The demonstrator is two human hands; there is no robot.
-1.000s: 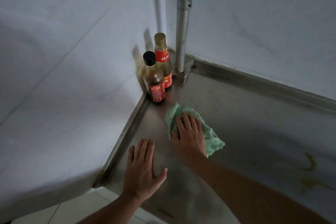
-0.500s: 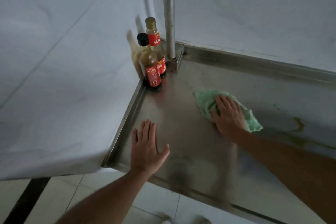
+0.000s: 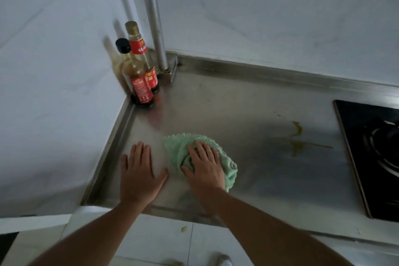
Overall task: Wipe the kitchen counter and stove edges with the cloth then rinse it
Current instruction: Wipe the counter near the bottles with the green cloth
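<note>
The right hand [image 3: 205, 168] is laid palm-down, fingers spread and nearly straight, on a crumpled pale green cloth [image 3: 178, 149], which is pressed onto the stainless steel counter [image 3: 237, 110] near its front edge. Just beside the cloth, the left hand [image 3: 138, 177] is rested flat on the bare steel, fingers extended. Yellowish smears [image 3: 296, 138] are seen further right, between the cloth and the black glass stove [image 3: 354, 157]. In the far left corner, a black-capped brown sauce bottle [image 3: 138, 82] and a gold-capped red-labelled bottle [image 3: 140, 49] are stood upright, touching, just beside a grey metal pipe [image 3: 154, 17].
</note>
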